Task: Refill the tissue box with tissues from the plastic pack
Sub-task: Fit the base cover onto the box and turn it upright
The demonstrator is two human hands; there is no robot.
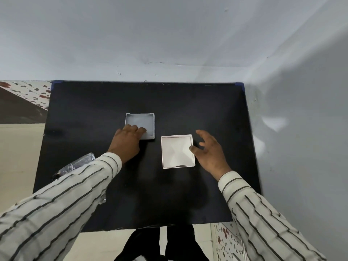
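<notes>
On the black table [94, 113] I see my left hand [126, 142] laid flat, fingers together, on the near-left corner of the grey lid [143, 119], my right hand [209, 151] spread open, thumb touching the right wall of the tissue-filled white box [178, 151], and the plastic pack [75, 165] near left.

Your square plastic box [178, 151] is white, its tissues white too; the shallow square lid [140, 121] beside it is pale grey. Both sit on a matt black tabletop [90, 113] with blue corners. Your sleeves [56, 208] are cream — thin dark stripes throughout.
</notes>
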